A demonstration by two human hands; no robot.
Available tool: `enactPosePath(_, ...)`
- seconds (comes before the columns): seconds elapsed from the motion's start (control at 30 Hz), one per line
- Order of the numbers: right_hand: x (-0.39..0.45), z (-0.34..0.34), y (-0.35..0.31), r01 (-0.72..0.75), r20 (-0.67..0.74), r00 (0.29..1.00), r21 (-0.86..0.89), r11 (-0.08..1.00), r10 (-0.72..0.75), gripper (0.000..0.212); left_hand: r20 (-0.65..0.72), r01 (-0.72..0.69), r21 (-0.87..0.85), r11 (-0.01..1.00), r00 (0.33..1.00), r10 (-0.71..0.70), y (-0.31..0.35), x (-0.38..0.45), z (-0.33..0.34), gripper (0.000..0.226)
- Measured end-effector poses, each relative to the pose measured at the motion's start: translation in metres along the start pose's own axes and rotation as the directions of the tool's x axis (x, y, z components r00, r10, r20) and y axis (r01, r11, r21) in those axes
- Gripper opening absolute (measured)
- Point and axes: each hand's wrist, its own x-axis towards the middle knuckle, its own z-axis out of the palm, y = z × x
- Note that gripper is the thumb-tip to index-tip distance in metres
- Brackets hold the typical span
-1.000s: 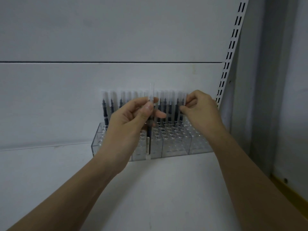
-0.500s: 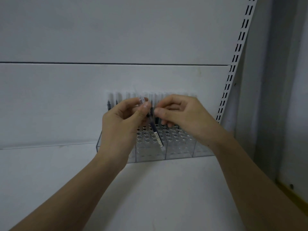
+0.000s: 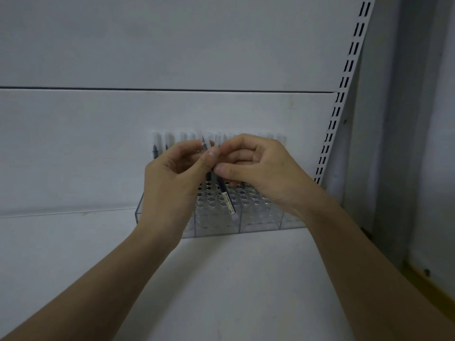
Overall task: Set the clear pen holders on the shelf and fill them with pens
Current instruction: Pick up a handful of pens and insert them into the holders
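At the back of the white shelf [image 3: 221,279], against the white back panel [image 3: 123,143], clear pen holders [image 3: 261,217] are standing side by side in a row, their tops showing a grid of round holes. Row of pens [image 3: 155,146] is standing upright along the rearmost holes, clear caps uppermost, dark barrels below; front holes are showing no pens.

Both hands are meeting just above the holders, over the middle of the row. Left hand [image 3: 172,175] is pinching one loose pen [image 3: 225,195] near its clear capped end, thumb pressing against curled fingers. Right hand [image 3: 258,166] is pinching the same pen lower on the barrel, thumb tip and forefinger closing on it, other fingers curling in behind. Pen is tilting, cap end up and to the left, lower end slanting down to the right. White label strip is showing on the lower barrel. Lower tip is hanging in front of the holder grid; cannot tell whether it is touching a hole or sitting clear above it.

Both forearms are reaching in from the bottom corners of the view. Slotted upright rail [image 3: 344,82] is running along the right edge of the back panel. Grey wall is lying to the right of it.
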Motion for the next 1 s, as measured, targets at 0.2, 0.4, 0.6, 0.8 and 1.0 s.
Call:
enactPosePath(0.2, 0.001, -0.015, -0.003, 0.006, -0.242, 0.970, -0.087, 0.996, -0.027, 0.020, 0.274, -0.298, 0.686, 0.664, 0.951, 0.144, -0.011, -0.006, 0.000, 0.044)
enactPosePath(0.4, 0.006, -0.040, 0.000, 0.022, -0.597, 0.783, -0.259, 0.966, -0.178, 0.020, 0.482, -0.465, 0.875, 0.133, 0.861, -0.162, -0.016, -0.014, -0.002, 0.073)
enactPosePath(0.6, 0.009, -0.057, 0.015, -0.065, -0.719, 0.659, -0.349, 0.935, -0.222, 0.019, 0.500, -0.498, 0.865, 0.058, 0.846, -0.188, -0.015, -0.014, -0.002, 0.065)
enactPosePath(0.8, 0.010, -0.059, 0.027, -0.110, -0.674, 0.706, -0.407, 0.907, -0.217, 0.017, 0.498, -0.496, 0.867, 0.052, 0.851, -0.170, -0.016, -0.016, -0.002, 0.064)
enactPosePath(1.0, 0.007, -0.061, 0.027, -0.154, -0.641, 0.736, -0.472, 0.868, -0.218, 0.015, 0.505, -0.505, 0.862, 0.047, 0.847, -0.166, -0.021, -0.014, -0.003, 0.064)
